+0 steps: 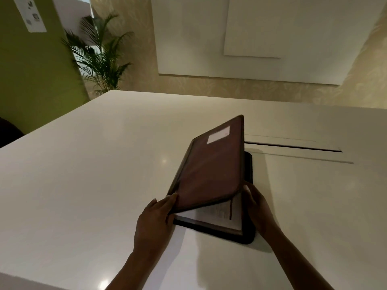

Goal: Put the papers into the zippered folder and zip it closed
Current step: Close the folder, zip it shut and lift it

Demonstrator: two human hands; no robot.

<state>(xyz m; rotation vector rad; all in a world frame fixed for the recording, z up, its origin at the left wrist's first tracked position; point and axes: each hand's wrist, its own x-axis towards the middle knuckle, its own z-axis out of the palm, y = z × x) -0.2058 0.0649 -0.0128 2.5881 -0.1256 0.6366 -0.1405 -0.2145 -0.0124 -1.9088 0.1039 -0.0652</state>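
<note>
On the pale tabletop [104, 164], right in front of the person, sits the zippered folder [211, 164], half open like a tent, and the papers [217, 214] are already lying inside on the lower half, a printed sheet peeking out under the raised cover. So the loading looks done, by my reading; what's left is dropping that cover flat and running the zip all the way round. No zipper pull can be made out from this angle. Now the hands: the left hand [156, 220] pinches the near-left corner of the raised cover, fingers curled over its edge, wrist low on the tabletop. The right hand [256, 208] rests along the folder's right side by the spine, fingers held together against the edge, seemingly steadying the base. Cover tilted steeply, hinged at the right.
</note>
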